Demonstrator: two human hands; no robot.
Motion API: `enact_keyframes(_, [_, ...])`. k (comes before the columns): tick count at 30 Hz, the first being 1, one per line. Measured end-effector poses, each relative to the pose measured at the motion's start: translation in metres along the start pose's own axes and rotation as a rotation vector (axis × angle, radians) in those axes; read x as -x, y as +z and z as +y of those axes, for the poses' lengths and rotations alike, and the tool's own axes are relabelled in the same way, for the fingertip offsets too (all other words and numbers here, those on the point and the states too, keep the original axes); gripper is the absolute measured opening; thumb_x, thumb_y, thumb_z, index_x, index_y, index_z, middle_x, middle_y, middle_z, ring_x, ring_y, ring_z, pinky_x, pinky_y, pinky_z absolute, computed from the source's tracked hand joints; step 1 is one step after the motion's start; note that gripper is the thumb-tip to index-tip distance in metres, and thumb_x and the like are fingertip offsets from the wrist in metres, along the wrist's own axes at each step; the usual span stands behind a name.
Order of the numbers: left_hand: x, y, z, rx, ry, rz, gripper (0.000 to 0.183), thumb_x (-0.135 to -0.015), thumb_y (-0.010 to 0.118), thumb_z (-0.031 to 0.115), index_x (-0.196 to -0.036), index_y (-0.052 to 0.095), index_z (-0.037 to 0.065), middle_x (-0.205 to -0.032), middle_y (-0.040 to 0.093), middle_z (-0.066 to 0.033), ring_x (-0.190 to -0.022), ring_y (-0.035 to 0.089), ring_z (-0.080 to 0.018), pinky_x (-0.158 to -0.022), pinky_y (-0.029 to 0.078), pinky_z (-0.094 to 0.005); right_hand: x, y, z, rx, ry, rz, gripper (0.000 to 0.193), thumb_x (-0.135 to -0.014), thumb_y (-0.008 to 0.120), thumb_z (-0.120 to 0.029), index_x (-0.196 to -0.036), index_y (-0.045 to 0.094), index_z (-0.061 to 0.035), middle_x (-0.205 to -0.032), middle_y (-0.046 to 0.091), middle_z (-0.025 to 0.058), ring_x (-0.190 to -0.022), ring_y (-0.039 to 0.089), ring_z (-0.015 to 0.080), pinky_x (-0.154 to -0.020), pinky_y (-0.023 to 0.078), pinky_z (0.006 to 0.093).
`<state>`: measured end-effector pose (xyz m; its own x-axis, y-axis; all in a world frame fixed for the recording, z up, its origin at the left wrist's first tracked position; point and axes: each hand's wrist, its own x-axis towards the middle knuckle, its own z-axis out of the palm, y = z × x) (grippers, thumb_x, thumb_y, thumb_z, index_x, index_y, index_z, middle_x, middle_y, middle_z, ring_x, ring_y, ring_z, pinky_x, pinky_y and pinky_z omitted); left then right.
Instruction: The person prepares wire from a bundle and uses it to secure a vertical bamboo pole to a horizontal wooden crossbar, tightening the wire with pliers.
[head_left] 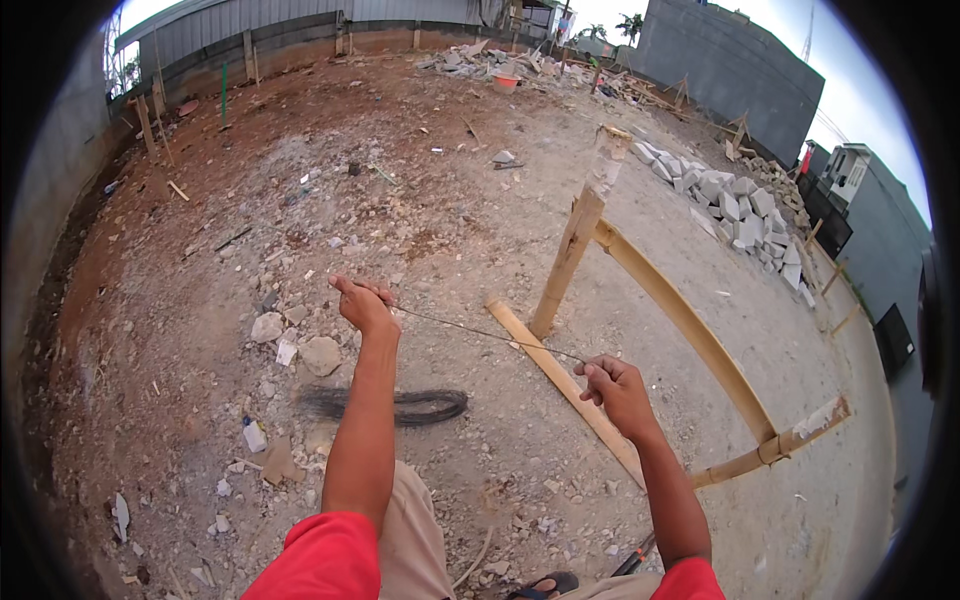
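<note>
A thin dark wire (480, 331) stretches between my two hands above the ground. My left hand (366, 304) is closed on its far-left end, with the thumb side turned up. The fingers of my right hand (612, 388) pinch the other end, lower and to the right. Beneath my left forearm, a looped bundle of dark wire (432, 407) lies on the dirt; my arm hides part of it. Just beyond my right hand, a flat wooden plank (560, 378) rests on the ground, and the wire passes over it.
A wooden post (571, 258) stands ahead, joined to a long board (690, 318) that runs to another post (800, 432) at right. Grey block rubble (740, 208) is heaped farther right. Stones (320, 356) lie at left. A tool with a dark and red handle (634, 556) sits near my foot.
</note>
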<state>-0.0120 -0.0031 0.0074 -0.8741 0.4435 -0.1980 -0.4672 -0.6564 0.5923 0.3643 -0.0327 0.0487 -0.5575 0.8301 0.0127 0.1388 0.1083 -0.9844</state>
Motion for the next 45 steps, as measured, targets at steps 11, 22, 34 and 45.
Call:
enact_keyframes(11, [-0.002, -0.013, 0.001, 0.094, -0.189, 0.001, 0.054, -0.102, 0.035, 0.057, -0.068, 0.038, 0.016, -0.054, 0.032, 0.0011, -0.04, 0.034, -0.015, -0.038, 0.025, -0.0321, 0.009, -0.002, -0.012, -0.782, -0.188, -0.3, 0.025, -0.092, 0.07, -0.022, -0.096, 0.066, 0.0025, -0.081, 0.066, 0.0073, -0.061, 0.058, 0.0099, -0.068, 0.05, 0.0277])
enact_keyframes(22, [-0.006, -0.018, 0.02, -0.038, -0.07, 0.042, 0.069, -0.096, 0.043, 0.067, -0.051, 0.028, 0.016, -0.041, 0.029, -0.0024, -0.033, 0.032, -0.0183, -0.035, 0.029, -0.0338, 0.022, 0.011, -0.015, -0.07, 0.021, -0.782, 0.027, -0.096, 0.063, -0.023, -0.089, 0.069, 0.0024, -0.068, 0.064, 0.0065, -0.065, 0.061, 0.0167, -0.07, 0.051, 0.0358])
enact_keyframes(34, [-0.023, -0.023, 0.015, -0.029, -0.12, -0.098, 0.068, -0.095, 0.044, 0.068, -0.052, 0.026, 0.018, -0.041, 0.023, -0.0003, -0.031, 0.03, -0.0185, -0.035, 0.024, -0.0339, 0.036, 0.026, 0.005, 0.957, -0.063, -0.58, 0.023, -0.101, 0.052, -0.021, -0.101, 0.068, -0.0039, -0.072, 0.064, 0.0082, -0.069, 0.063, 0.0162, -0.064, 0.049, 0.0358])
enact_keyframes(45, [-0.043, -0.035, 0.016, 0.17, -0.356, -0.101, 0.069, -0.097, 0.039, 0.066, -0.052, 0.021, 0.017, -0.043, 0.021, 0.0007, -0.034, 0.023, -0.0164, -0.034, 0.02, -0.0319, 0.035, 0.006, -0.014, 0.505, 0.065, 0.004, 0.023, -0.1, 0.055, -0.019, -0.097, 0.067, -0.0001, -0.061, 0.059, 0.0064, -0.054, 0.056, 0.0111, -0.053, 0.043, 0.0296])
